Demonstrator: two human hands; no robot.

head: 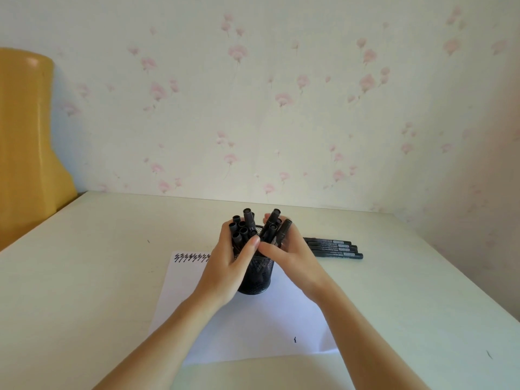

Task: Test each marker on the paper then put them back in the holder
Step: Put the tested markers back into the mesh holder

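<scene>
While both hands [225, 266] grip markers [243, 229], holder [257, 277]

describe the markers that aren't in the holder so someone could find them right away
On the pale table, look just right of the white paper and the black mesh holder. The loose markers lie flat in a row, while every other marker stands upright in the holder.

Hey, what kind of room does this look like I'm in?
Probably a room at home, maybe a bedroom or study corner. The wallpaper has pink flowers, a plain pale table stands against it, and a mesh holder of markers stands on a sheet of paper.
</scene>
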